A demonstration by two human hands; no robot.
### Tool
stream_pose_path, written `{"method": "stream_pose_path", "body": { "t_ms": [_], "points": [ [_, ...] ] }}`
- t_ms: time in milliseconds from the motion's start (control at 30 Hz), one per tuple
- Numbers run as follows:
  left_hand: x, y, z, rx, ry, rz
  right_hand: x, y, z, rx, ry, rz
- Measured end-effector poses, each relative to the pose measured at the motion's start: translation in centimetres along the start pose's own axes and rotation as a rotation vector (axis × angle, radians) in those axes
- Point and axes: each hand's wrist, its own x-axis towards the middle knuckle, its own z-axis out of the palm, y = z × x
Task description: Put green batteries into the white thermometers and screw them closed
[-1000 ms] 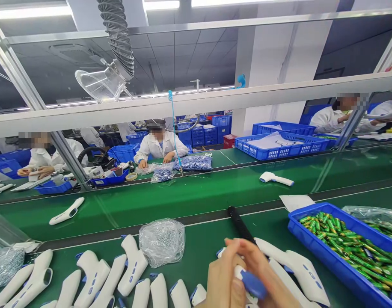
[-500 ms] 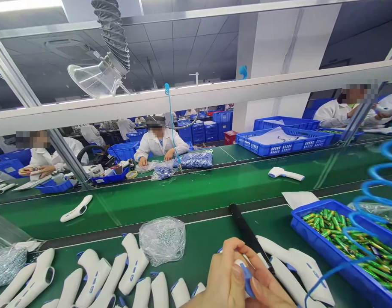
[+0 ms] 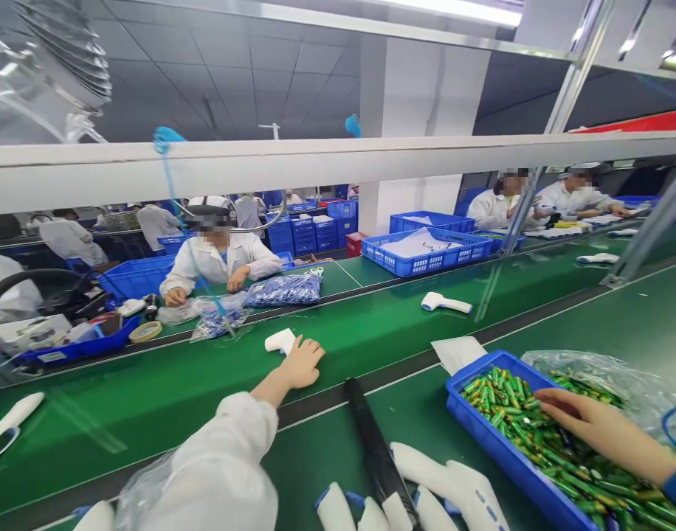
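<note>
My left hand (image 3: 300, 363) reaches out over the green belt, its fingers curled over the handle of a white infrared thermometer (image 3: 279, 341). The thermometer's head shows left of the hand; most of the handle is hidden beneath it. On the right, my right hand (image 3: 587, 417) dips its fingertips among green batteries (image 3: 515, 420) in a blue bin (image 3: 496, 461). Thumb and fingers are apart there, and I see no battery between them. More white thermometers (image 3: 474, 490) lie along the near edge, close to a black bar (image 3: 365, 431).
Another thermometer (image 3: 446, 302) lies farther along the belt (image 3: 365, 324). A white sheet (image 3: 458, 354) sits by the bin, and a clear plastic bag (image 3: 620, 383) behind it. Across the belt, a person in white (image 3: 221, 262) handles plastic bags. A white rail (image 3: 294, 162) crosses overhead.
My hands were together around a white and blue piece in front of me. They have parted: the left went forward to the belt, the right into the battery bin. The view has turned right.
</note>
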Motion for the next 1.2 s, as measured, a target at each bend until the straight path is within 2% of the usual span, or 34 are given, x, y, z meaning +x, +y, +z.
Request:
{"method": "stream_pose_path", "body": {
  "t_ms": [100, 167, 233, 333, 433, 500, 600, 667, 767, 867, 933, 1033, 1100, 1200],
  "points": [
    [0.3, 5.7, 1.1, -0.049, -0.027, 0.091, -0.3, 1.0, 0.4, -0.041, -0.150, -0.040],
    [0.2, 9.9, 1.7, -0.079, -0.141, 0.193, -0.5, 1.0, 0.9, -0.087, -0.203, -0.069],
    [0.0, 13.0, 2.3, -0.082, -0.303, 0.253, -0.6, 0.7, 1.3, -0.130, -0.235, -0.099],
    [0.3, 14.7, 3.4, -0.084, -0.462, 0.262, -0.9, 0.3, 1.6, -0.186, -0.237, -0.153],
    [0.8, 14.8, 4.2, -0.121, -0.481, 0.257, -1.2, 0.0, 1.8, -0.215, -0.211, -0.204],
    [1.0, 14.8, 4.5, -0.158, -0.446, 0.260, -1.4, -0.2, 2.0, -0.217, -0.197, -0.237],
    [1.1, 15.1, 4.4, -0.236, -0.332, 0.297, -1.5, -0.2, 2.3, -0.209, -0.187, -0.283],
    [1.2, 15.5, 4.4, -0.378, -0.191, 0.353, -1.5, -0.3, 2.2, -0.186, -0.185, -0.301],
    [1.7, 16.5, 5.1, -0.683, 0.106, 0.477, -1.5, -0.9, 1.6, -0.123, -0.165, -0.288],
    [2.4, 18.3, 6.5, -0.872, 0.306, 0.563, -2.0, -3.0, 0.3, -0.058, -0.107, -0.230],
    [3.0, 19.9, 7.2, -0.990, 0.342, 0.524, -2.7, -5.1, -0.8, 0.040, -0.029, -0.174],
    [3.7, 22.0, 7.4, -1.276, 0.276, 0.315, -3.8, -8.6, -2.2, 0.232, 0.087, -0.098],
    [3.8, 22.9, 6.9, -1.422, 0.225, 0.196, -4.5, -10.3, -2.9, 0.273, 0.074, -0.094],
    [3.5, 23.4, 5.6, -1.460, 0.221, 0.160, -5.2, -11.8, -3.2, 0.260, 0.017, -0.119]
  ]
}}
